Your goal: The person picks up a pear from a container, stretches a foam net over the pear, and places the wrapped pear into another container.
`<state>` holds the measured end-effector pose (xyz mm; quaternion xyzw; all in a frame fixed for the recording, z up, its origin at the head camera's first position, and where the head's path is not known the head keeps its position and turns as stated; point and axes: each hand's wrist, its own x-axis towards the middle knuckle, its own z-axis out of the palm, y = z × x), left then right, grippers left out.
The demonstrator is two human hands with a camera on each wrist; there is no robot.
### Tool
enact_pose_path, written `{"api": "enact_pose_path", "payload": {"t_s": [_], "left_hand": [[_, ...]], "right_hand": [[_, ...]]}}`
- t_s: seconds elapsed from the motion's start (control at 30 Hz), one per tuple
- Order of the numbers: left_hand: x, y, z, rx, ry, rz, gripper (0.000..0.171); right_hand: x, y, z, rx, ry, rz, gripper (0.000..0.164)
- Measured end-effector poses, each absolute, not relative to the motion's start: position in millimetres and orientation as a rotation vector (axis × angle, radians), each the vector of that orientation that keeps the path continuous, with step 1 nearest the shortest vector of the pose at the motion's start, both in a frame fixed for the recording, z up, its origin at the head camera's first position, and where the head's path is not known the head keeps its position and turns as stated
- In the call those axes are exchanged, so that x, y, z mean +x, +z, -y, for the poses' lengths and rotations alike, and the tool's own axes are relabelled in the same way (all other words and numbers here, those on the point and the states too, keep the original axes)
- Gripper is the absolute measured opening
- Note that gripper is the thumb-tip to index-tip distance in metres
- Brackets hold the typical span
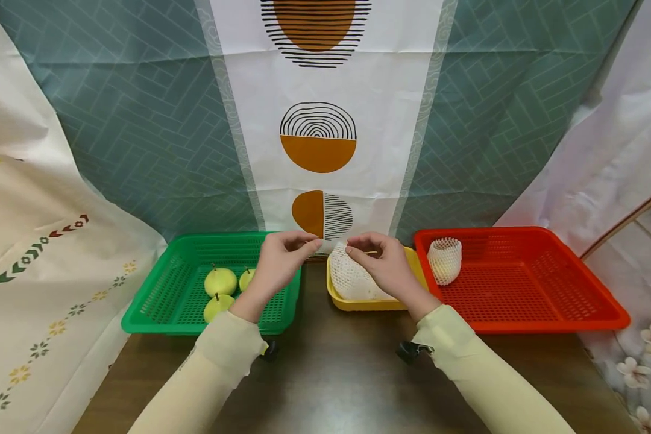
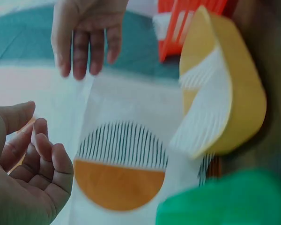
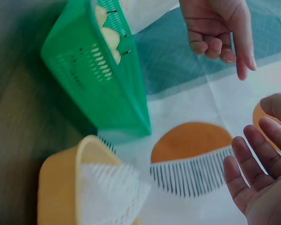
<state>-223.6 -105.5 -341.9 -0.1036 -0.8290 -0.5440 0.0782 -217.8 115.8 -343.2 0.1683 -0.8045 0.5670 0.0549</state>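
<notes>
Both hands hover at the yellow basket (image 1: 377, 306), raised above the table and facing each other. My left hand (image 1: 284, 262) holds nothing; its fingers are loosely bent, with the thumb close to the forefinger. Opposite it, my right hand (image 1: 382, 265) is also bare, its fingers relaxed and slightly apart in the right wrist view. White foam net sleeves (image 1: 352, 277) lie in the yellow basket, one poking over the rim and overlapping the right fingertips in the head view. Left of the hands, several green pears (image 1: 220, 282) sit in a green basket (image 1: 163, 325), one partly hidden by the left hand.
A red basket (image 1: 531, 325) stands to the right, against the yellow one. Inside it, at its left end, is a pale fruit in a foam net (image 1: 445, 261). Patterned cloth (image 1: 325, 84) hangs behind the baskets. The brown tabletop (image 1: 331, 374) stretches in front.
</notes>
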Motion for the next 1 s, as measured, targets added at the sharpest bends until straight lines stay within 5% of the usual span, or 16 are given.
{"api": "enact_pose_path", "payload": {"t_s": [0.27, 0.67, 1.0], "left_hand": [[-214.4, -317.1, 160.9, -0.127, -1.566, 2.531, 0.03], [-210.7, -351.5, 272.5, 0.059, -1.302, 2.554, 0.042], [-188.3, -381.5, 342.5, 0.177, -1.021, 2.585, 0.04]], "right_hand": [[-223.7, -332.0, -79.1, 0.615, 1.771, 2.4, 0.026], [-229.0, -346.1, -30.6, 0.785, 1.852, 2.437, 0.03], [-252.6, -397.6, 12.6, 0.851, 1.884, 2.438, 0.034]]}}
